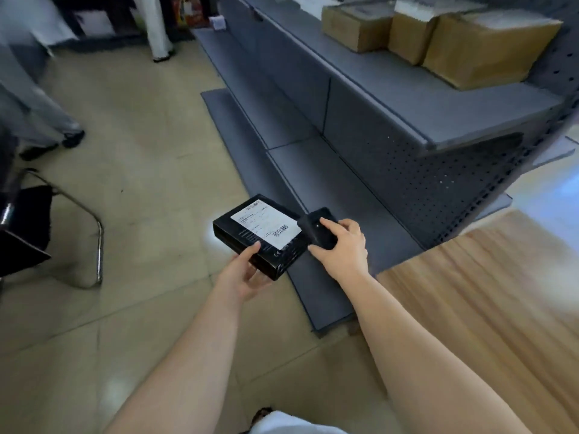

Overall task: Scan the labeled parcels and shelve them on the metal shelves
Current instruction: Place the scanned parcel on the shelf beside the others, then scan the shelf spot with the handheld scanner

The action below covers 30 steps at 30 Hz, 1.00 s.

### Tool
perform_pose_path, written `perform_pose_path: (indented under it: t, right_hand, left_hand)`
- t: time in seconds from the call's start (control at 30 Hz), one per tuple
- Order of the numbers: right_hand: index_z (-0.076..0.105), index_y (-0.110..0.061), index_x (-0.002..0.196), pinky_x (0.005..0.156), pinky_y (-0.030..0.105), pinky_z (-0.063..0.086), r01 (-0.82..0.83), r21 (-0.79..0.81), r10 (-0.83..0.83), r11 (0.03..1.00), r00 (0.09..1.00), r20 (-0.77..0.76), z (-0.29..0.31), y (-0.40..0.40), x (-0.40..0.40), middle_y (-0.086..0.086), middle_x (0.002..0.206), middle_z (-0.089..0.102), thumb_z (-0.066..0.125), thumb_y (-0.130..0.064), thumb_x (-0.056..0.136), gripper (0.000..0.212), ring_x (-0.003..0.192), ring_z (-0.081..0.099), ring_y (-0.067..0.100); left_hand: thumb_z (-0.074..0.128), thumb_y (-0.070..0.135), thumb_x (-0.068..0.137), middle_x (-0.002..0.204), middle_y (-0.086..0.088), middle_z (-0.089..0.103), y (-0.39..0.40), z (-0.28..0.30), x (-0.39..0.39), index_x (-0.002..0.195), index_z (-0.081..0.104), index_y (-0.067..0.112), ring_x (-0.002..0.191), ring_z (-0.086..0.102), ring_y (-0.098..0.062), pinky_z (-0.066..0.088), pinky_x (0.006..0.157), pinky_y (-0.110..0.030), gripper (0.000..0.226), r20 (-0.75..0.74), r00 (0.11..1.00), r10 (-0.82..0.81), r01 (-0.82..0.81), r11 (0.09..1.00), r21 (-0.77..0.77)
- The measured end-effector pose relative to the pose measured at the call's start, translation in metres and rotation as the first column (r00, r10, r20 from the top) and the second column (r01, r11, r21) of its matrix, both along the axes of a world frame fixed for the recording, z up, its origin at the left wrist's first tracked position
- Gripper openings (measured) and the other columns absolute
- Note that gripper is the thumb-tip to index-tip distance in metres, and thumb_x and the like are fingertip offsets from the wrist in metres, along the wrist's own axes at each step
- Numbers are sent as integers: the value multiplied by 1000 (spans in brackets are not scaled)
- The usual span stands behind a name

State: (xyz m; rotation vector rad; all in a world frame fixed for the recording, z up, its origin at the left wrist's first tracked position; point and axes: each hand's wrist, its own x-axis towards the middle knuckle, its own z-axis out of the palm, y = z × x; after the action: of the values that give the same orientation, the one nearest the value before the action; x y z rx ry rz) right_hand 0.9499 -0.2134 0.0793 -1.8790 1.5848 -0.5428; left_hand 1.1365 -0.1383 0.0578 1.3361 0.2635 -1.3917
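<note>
scan in hand, parcel held by one corner

everything here is placed against the flat black cardboard parcel (261,234), which is held in the air over the tiled floor, just off the front edge of the bottom board of the grey metal shelving unit (391,98).

nearest the camera, the left hand (246,275) grips the parcel's near corner, thumb curled over the top edge and fingers underneath. that is a small purchase on a wide, flat box, so if the hand tilts or loosens, the far end could drop and the box slide out onto the floor.

at the parcel's right edge, the right hand (341,249) is wrapped round a small black handheld scanner (319,231), with a finger lying on its top face. the scanner sits very close to the white shipping label (266,227) on the parcel's top, and the barcode lies at the label's near right corner, almost under the scanner's nose. at that angle and closeness the read may fail, or the scanner may knock the box and upset the one-handed hold. a pale glow shows on the floor just left of the parcel; it may be the scanner's light missing the label, though the view is too soft to be sure.

beyond the parcel, three brown cardboard boxes (438,36) stand on a higher shelf board, leaving free board nearer the front.
</note>
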Motion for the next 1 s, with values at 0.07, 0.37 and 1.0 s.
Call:
perform_pose_path:
  t: [0.07, 0.37, 1.0]
  right_hand:
    - [54, -38, 135, 104, 43, 39, -26, -9, 26, 1000, 999, 34, -3, -14, 53, -6, 136, 38, 76, -38, 78, 62, 123, 37, 20]
    - [59, -37, 130, 102, 42, 41, -140, 12, 139, 990, 988, 60, -10, -82, 232, -10, 123, 39, 81, -34, 73, 61, 117, 43, 17]
    - [60, -35, 130, 102, 44, 40, -393, 51, 387, 918, 917, 94, -16, -404, 612, -4, 125, 43, 78, -31, 72, 61, 117, 43, 20]
  left_hand:
    - [81, 20, 82, 98, -11, 68, -3, 1, 47, 112, 61, 16, 89, 68, -30, 56, 68, -49, 36, -34, 999, 18, -18, 1000, -2]
    - [83, 21, 80, 92, -12, 63, -50, -12, 202, 102, 58, 8, 102, 59, -27, 55, 71, -46, 36, -147, 977, 156, -148, 987, 58]
    - [81, 20, 82, 106, -10, 64, -332, 8, 541, 105, 60, 15, 107, 59, -26, 56, 86, -50, 32, -47, 916, 399, -395, 916, 68]
